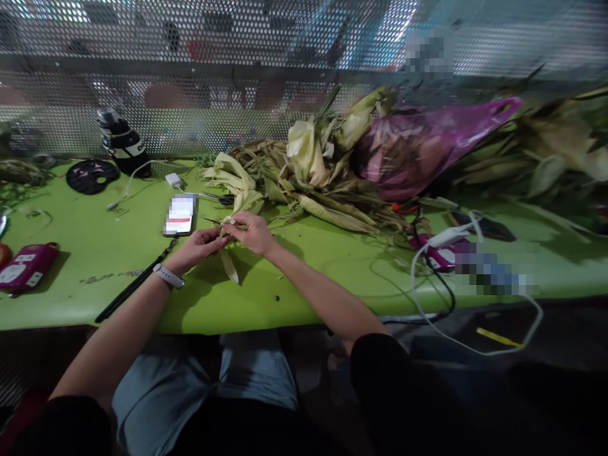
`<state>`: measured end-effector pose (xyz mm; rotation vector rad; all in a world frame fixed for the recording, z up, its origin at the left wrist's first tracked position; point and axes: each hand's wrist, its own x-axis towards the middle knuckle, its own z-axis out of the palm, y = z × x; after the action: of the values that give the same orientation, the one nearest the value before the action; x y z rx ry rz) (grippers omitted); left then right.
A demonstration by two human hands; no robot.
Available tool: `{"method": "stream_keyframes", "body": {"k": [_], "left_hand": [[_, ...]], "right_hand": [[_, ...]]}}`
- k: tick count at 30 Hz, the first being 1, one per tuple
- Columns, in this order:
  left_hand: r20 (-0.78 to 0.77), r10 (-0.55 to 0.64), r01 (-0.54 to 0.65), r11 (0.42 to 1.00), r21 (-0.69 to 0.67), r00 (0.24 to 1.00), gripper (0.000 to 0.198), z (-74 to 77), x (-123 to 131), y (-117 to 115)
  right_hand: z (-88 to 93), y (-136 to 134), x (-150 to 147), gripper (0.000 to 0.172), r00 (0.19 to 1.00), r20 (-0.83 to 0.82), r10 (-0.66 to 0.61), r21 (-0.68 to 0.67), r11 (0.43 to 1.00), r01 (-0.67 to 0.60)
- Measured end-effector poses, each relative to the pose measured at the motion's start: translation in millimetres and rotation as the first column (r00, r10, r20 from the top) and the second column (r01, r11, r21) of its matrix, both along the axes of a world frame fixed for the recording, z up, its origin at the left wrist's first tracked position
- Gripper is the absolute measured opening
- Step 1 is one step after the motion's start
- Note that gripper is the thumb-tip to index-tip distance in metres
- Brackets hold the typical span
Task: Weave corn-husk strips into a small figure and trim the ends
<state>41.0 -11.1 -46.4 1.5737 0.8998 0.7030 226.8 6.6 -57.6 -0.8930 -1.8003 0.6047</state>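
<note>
My left hand, a pale band on its wrist, is closed on a strip of corn husk whose pale end hangs down toward the green table. Against it, my right hand pinches the upper end of the same husk with bent fingers. A thin dark tip pokes out left of the fingertips; what it belongs to is too small to tell. Just beyond both hands lies a heap of dry corn husks. Left of them rests a lit phone, its black strap running toward the table's front edge.
A black bottle and a dark round mat stand near the perforated metal screen. A purple plastic bag sits among the husks. Purple power sockets lie at both sides, with a white cable looping over the right edge.
</note>
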Motion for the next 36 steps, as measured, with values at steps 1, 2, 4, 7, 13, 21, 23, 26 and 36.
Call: {"method": "stream_keyframes", "body": {"k": [1,2,4,7,13,21,23,26,36], "left_hand": [[-0.006,0.001,-0.001,1.000,0.000,1.000,0.041,0.4,0.0,-0.4],[-0.010,0.001,-0.001,1.000,-0.002,1.000,0.041,0.7,0.3,-0.8],[-0.014,0.001,-0.001,1.000,-0.005,1.000,0.041,1.1,1.4,-1.6],[-0.025,-0.013,0.012,1.000,-0.029,1.000,0.041,1.7,4.0,-2.7],[0.029,0.011,-0.009,0.997,-0.080,1.000,0.039,5.8,6.8,-5.3],[0.090,0.115,-0.095,0.976,-0.198,0.989,0.037,3.7,10.1,-6.1],[0.096,0.119,-0.098,0.975,-0.199,0.988,0.036,2.8,9.8,-5.9],[0.094,0.118,-0.098,0.976,-0.194,0.989,0.037,-1.0,7.2,-3.6],[0.068,0.090,-0.083,0.991,-0.109,0.994,0.031,-7.3,-0.6,4.5]], "right_hand": [[-0.5,0.3,0.3,0.024,1.000,0.005,0.000,-0.001,1.000,0.000],[-0.8,0.6,0.6,0.025,1.000,0.012,0.000,-0.001,1.000,0.000],[-1.1,0.6,1.2,0.026,1.000,0.029,-0.006,0.006,1.000,0.006],[-0.4,-0.2,1.5,0.026,0.999,0.044,-0.016,0.014,1.000,0.015],[1.7,-1.1,1.8,0.023,1.000,0.018,-0.019,-0.027,0.999,0.019],[1.7,-0.6,5.3,0.021,1.000,0.015,-0.026,-0.021,0.999,0.026],[1.2,-0.2,5.6,0.021,1.000,0.020,-0.019,-0.027,0.999,0.019],[1.2,0.1,6.0,0.022,0.999,0.029,-0.014,-0.028,1.000,0.015],[-3.0,2.9,5.5,0.027,0.998,0.069,-0.007,-0.062,0.998,0.012]]}}
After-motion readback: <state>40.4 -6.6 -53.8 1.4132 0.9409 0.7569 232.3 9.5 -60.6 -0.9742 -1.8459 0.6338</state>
